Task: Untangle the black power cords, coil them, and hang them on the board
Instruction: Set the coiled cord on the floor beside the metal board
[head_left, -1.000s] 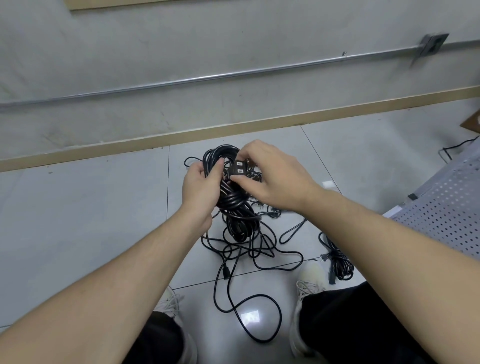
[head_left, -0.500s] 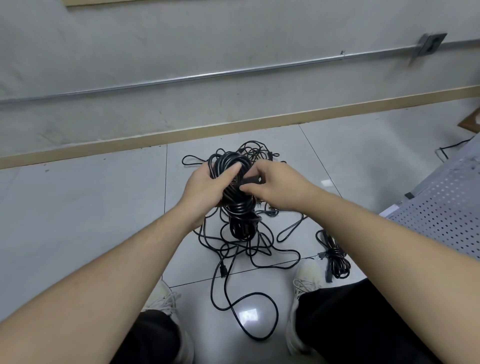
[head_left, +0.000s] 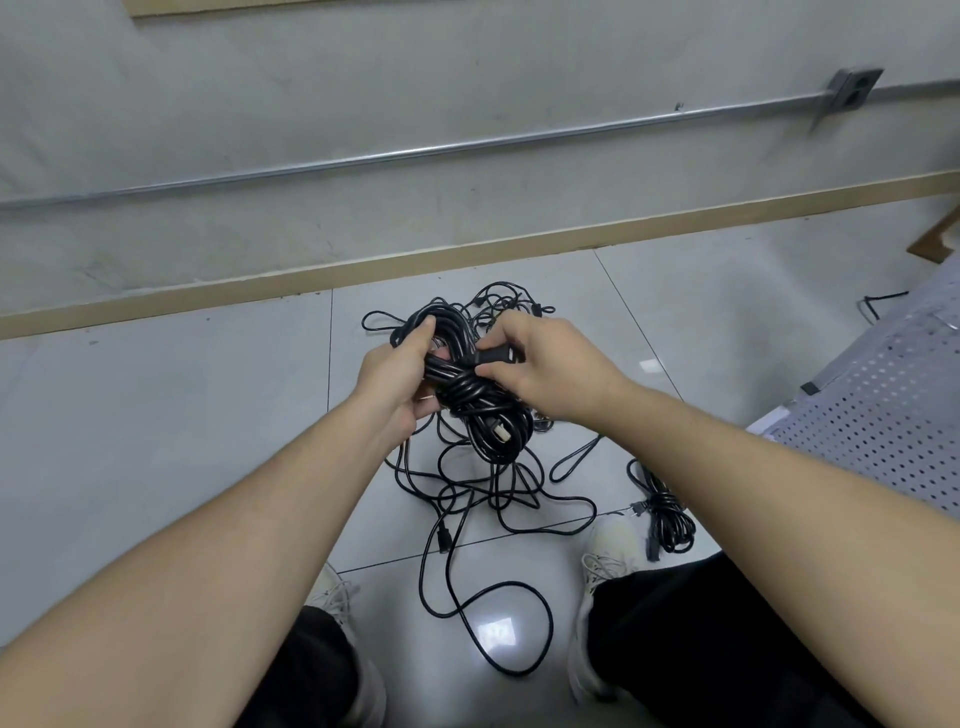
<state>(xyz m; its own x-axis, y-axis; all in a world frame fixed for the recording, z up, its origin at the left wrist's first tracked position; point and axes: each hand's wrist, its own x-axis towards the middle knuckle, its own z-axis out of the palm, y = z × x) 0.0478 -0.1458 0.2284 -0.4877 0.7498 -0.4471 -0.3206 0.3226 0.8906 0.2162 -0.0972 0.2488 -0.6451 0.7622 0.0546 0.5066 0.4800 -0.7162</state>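
Right now my left hand (head_left: 397, 371) grips a coiled black cord bundle (head_left: 475, 395) above the tiled floor (head_left: 171, 415), fingers curled round it. My right hand (head_left: 545, 364) pinches its plug end (head_left: 496, 356) at the wrapped waist. Loose tangled cords (head_left: 467, 499) hang below; I judge they could snag and unravel the coil.

floor L: bare tile (head_left: 156, 415) | ctr: loose cords (head_left: 488, 499) | R: perforated board (head_left: 883, 415)
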